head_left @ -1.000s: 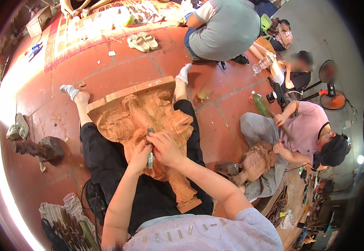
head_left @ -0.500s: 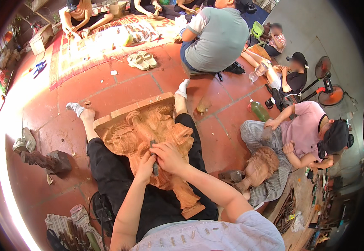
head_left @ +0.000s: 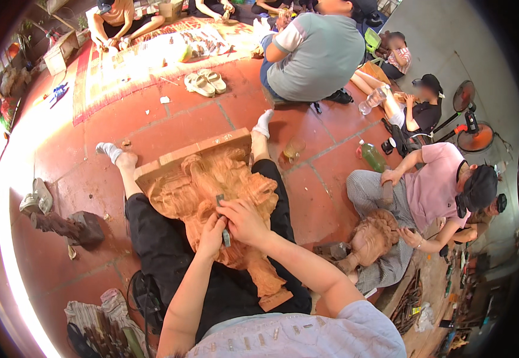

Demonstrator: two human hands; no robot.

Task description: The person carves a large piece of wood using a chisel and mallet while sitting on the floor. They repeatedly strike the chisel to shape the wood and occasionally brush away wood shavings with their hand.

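Observation:
Across my lap rests a carved wooden statue (head_left: 182, 185), orange-brown, its broad base toward my feet and its narrow end near my waist. A narrow grey strip (head_left: 226, 238), which looks like folded sandpaper, lies against the carving. My left hand (head_left: 213, 234) pinches it near its close end. My right hand (head_left: 244, 224) is closed over its middle, fingers pressed down on the wood. Only the two ends of the strip show; the rest is hidden under my fingers.
To my right a person in pink works on a carved wooden head (head_left: 374, 238). A green bottle (head_left: 371, 156) stands beyond. At left are a dark wood piece (head_left: 80, 230) and slippers (head_left: 43, 197); a cloth with tools (head_left: 107, 322) lies lower left. Several people sit farther off.
Both my hands stay closed on the grey strip, with only a slight shift. The person in pink has moved a hand down onto the carved head.

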